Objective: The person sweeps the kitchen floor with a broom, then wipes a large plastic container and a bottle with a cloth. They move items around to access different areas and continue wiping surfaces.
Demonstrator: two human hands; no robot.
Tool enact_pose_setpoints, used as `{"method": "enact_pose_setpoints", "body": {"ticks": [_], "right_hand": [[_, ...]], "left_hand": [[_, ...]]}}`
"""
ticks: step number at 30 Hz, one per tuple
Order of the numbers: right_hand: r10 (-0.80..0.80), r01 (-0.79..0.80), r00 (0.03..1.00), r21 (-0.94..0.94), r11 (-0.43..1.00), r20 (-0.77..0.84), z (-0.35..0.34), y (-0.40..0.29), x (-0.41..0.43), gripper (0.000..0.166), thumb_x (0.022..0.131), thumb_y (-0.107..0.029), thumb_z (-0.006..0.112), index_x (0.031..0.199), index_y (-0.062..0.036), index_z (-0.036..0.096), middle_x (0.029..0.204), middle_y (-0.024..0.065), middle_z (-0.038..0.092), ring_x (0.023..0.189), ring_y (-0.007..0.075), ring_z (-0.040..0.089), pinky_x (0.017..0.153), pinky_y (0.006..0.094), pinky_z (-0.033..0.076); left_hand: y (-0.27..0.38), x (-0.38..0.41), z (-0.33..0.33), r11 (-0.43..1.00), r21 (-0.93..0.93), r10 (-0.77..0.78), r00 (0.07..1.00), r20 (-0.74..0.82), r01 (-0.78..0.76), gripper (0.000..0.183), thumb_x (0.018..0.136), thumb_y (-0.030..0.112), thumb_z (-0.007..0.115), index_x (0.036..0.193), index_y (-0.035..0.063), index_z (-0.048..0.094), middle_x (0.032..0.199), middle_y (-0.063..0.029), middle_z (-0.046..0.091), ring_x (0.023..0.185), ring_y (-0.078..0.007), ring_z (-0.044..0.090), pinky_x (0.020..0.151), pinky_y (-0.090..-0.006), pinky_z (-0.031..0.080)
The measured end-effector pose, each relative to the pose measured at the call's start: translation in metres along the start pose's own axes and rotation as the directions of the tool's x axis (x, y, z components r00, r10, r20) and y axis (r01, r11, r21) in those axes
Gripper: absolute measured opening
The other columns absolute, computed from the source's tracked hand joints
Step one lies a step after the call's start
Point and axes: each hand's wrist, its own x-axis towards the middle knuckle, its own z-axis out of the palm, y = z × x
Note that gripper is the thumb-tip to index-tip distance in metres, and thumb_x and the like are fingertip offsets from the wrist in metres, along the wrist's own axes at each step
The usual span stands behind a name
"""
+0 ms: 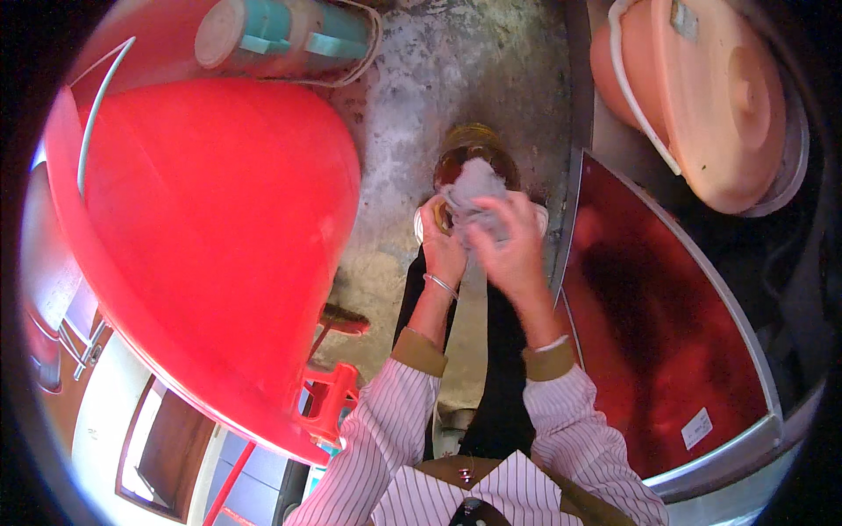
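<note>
An amber, see-through container (475, 139), probably a glass jar, is in front of me above the concrete floor. My left hand (445, 246) grips its near end, where a yellowish curved edge shows by the thumb. A crumpled grey cloth (479, 187) lies against the container and covers much of it. My right hand (510, 240) is on the cloth, fingers bent around its folds and slightly blurred. The cloth and fingers hide the container's near part.
To the left stands a big red plastic tub (223, 217) with a wire handle. Behind it lies a teal and pale cylinder (302, 33). On the right are a dark red panel with a metal frame (658, 315) and a lidded orange bucket (717, 98). A red plastic stool (332, 401) sits lower left.
</note>
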Motion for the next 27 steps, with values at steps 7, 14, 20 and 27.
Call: {"method": "enact_pose_setpoints", "body": {"ticks": [7,14,20,27], "right_hand": [[0.009,-0.030,0.988,-0.133,0.991,-0.156,0.044,0.008,0.014,0.028,0.066,-0.018,0.068,0.093,-0.0110,0.063,0.097,0.0130,0.055,0.093,0.0357,0.052,0.076,0.0422,0.044],[0.364,-0.317,0.880,0.194,0.928,-0.305,0.046,0.085,0.025,0.027,0.076,-0.019,0.064,0.096,-0.0013,0.059,0.096,0.0187,0.058,0.091,0.0376,0.056,0.076,0.0409,0.044],[0.208,-0.267,0.891,-0.094,0.959,-0.404,0.054,0.122,-0.029,0.025,0.080,-0.010,0.061,0.101,0.0006,0.054,0.099,0.0193,0.056,0.095,0.0361,0.054,0.082,0.0411,0.043],[0.657,-0.493,0.704,0.482,0.724,-0.268,0.014,0.137,-0.040,0.039,0.083,-0.023,0.060,0.113,0.0022,0.055,0.115,0.0203,0.057,0.108,0.0322,0.053,0.094,0.0394,0.040]], "left_hand": [[-0.002,-0.008,-0.016,0.836,-0.367,-0.385,0.913,0.136,0.407,0.028,0.094,0.017,0.047,0.121,0.0114,0.041,0.102,-0.0036,0.053,0.084,-0.0091,0.055,0.068,-0.0239,0.050],[0.028,-0.013,-0.001,0.752,-0.461,-0.460,0.876,0.144,0.471,0.024,0.097,0.017,0.038,0.117,0.0044,0.036,0.110,-0.0100,0.047,0.086,-0.0254,0.063,0.071,-0.0376,0.057],[0.023,-0.003,0.000,0.763,-0.428,-0.475,0.869,0.137,0.484,0.031,0.097,0.020,0.040,0.125,0.0076,0.033,0.118,-0.0124,0.043,0.093,-0.0270,0.062,0.073,-0.0395,0.057],[0.040,0.001,-0.012,0.957,0.226,0.172,0.984,0.053,-0.180,0.063,0.082,0.021,0.064,0.136,0.0101,0.034,0.135,-0.0184,0.036,0.118,-0.0265,0.045,0.097,-0.0361,0.040]]}}
